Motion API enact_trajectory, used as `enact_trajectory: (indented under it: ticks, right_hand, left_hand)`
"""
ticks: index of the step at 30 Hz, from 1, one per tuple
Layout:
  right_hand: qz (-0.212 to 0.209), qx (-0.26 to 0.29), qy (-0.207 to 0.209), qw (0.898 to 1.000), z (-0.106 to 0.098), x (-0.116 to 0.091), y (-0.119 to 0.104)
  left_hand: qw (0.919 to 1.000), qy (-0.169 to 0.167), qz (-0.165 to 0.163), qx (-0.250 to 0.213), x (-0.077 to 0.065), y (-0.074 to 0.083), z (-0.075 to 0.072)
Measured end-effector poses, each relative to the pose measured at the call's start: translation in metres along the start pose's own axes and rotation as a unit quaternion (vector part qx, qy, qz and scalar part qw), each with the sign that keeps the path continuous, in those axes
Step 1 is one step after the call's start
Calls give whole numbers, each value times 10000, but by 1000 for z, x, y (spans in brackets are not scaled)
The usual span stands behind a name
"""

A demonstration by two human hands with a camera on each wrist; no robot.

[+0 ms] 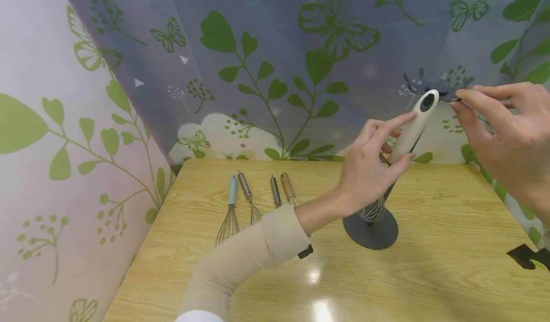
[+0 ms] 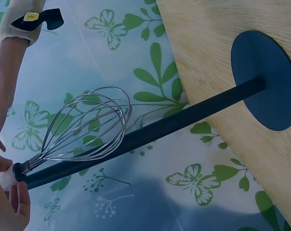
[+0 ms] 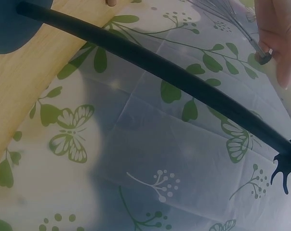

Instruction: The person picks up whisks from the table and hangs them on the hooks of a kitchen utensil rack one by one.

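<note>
Left hand (image 1: 369,162): gripping the white-handled whisk (image 1: 414,130) partway down its handle, probably to leave the upper end free
Whisk place: in the air beside the stand's pole (image 2: 193,110), over the right part of the tabletop (image 1: 451,264), toward its far edge
Long axis: slanting, roughly along the pole, handle end up by the hooked top (image 1: 448,94), wires down toward the round base (image 1: 374,238)
Right hand (image 1: 515,135): pinching one hook, likely steadying the stand
Four whisks (image 1: 246,188): near the far left corner, handles toward the far edge
</note>
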State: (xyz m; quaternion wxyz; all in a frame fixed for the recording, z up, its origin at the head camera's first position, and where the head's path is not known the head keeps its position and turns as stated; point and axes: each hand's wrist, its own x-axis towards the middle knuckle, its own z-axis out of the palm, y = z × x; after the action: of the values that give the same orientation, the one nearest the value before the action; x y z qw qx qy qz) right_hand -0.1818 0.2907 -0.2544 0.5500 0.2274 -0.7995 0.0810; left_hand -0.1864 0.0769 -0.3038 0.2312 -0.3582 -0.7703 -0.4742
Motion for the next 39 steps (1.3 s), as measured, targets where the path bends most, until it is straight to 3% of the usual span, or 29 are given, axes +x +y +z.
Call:
enact_trajectory:
  ticks: [10, 19, 28, 39]
  right_hand:
    - [60, -27, -79, 9999, -2, 0, 0]
    - [99, 75, 74, 9999, 0, 0, -3]
    - [186, 131, 75, 9997, -2, 1, -9]
    - [194, 0, -180, 9996, -4, -2, -1]
  left_hand:
    - [9999, 74, -67, -134, 0, 1, 4]
    - [9997, 229, 85, -99, 1, -2, 1]
    - [9975, 644, 299, -24, 11, -2, -6]
    - [9954, 876, 264, 295, 31, -6, -18]
